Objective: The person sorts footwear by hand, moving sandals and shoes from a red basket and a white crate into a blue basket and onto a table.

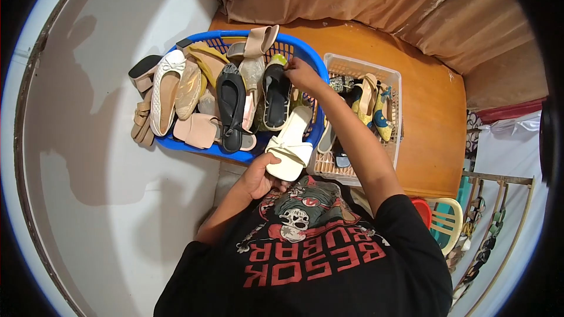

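Gripping cream sandal [286,165] in left hand [257,180], thumb above, fingers below, at near right rim of blue basket [311,53]. With right hand [304,77], fingers bent, at far end of black shoe [275,93] inside; unable to tell whether gripping. Rightward, on table [435,123]: translucent crate [367,66].

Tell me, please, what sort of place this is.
Perhaps a shoe shop or its storeroom: a blue basket piled with shoes, a pale plastic basket holding more, and a rack that seems to carry some too.

Cream open-toed sandal [292,148], strap apparently knotted, slantwise in the left fingers [269,160]; black shoe [275,91] at the right fingers [293,68]
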### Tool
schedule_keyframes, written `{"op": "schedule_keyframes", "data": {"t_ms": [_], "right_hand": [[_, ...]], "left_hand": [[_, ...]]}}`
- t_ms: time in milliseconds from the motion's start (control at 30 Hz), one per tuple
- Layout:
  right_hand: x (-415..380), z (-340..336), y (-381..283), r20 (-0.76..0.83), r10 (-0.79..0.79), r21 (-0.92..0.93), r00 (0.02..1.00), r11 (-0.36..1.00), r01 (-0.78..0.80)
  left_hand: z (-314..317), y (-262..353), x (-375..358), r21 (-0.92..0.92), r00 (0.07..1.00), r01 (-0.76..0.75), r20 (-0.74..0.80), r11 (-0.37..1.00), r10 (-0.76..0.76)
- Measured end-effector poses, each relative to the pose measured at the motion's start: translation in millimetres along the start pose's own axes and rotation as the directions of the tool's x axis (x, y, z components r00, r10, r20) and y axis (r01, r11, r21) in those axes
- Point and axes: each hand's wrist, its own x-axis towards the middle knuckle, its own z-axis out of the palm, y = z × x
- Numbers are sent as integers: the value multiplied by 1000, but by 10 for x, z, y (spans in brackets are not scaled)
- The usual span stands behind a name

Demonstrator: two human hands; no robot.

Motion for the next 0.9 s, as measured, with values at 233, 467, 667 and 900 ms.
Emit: {"op": "schedule_keyframes", "data": {"t_ms": [233,467,667,900], "right_hand": [[-502,-229,159,-140,-303,-296,943,921,253],[-618,84,349,371,-172,-731,913,553,401],[-933,246,183,406,28,-850,914,380,366],[-1144,280,143,251,-105,-699,962,668,255]], "left_hand": [[-1,162,-313,137,993,-116,0,984,117],[43,546,-572,181,966,-257,49,949,252],[-61,602,-124,369,934,-314,-45,875,355],[-18,504,214,569,864,-326,-145,755,482]]}}
